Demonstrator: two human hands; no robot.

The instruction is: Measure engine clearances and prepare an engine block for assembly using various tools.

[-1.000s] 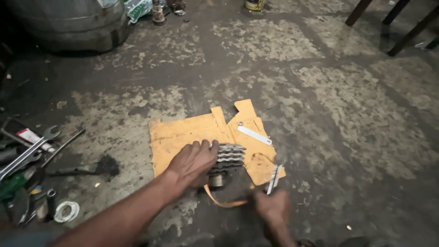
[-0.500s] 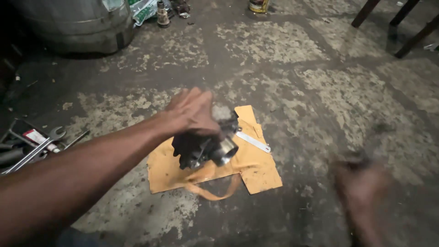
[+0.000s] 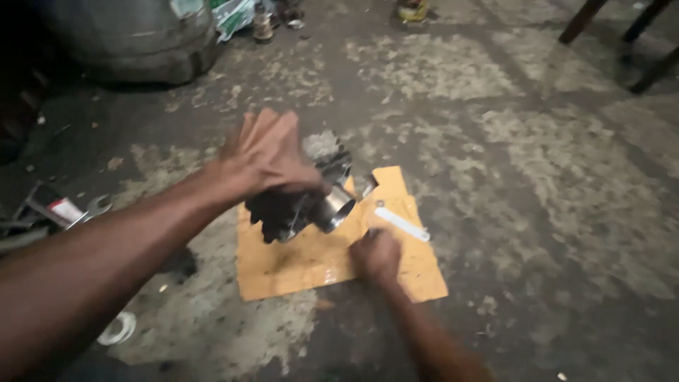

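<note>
A finned engine cylinder [image 3: 300, 205], dark with grime and with a bright round sleeve end facing right, is held above a sheet of orange-brown cardboard [image 3: 297, 269] that lies flat on the concrete floor [image 3: 537, 177]. The left hand [image 3: 265, 155] is laid over the top of the cylinder, with the palm pressed on its upper side and the fingers spread and extended away from the viewer; the part is gripped from above, although how far the thumb wraps beneath cannot be told through the motion blur. The cylinder sits directly below and slightly right of that hand, tilted, with its sleeve end pointing toward the right hand.

The right hand [image 3: 376, 255] is closed into a loose fist low over the cardboard, just below and right of the cylinder's sleeve end and apart from it. Whether something small is pinched in it cannot be told. A flat white strip [image 3: 402, 223] lies on the cardboard just right of that hand.

At the left edge, a spanner [image 3: 90, 210] and other tools lie on the floor, well apart from both hands. A large metal drum [image 3: 134, 35] stands at the upper left.
</note>
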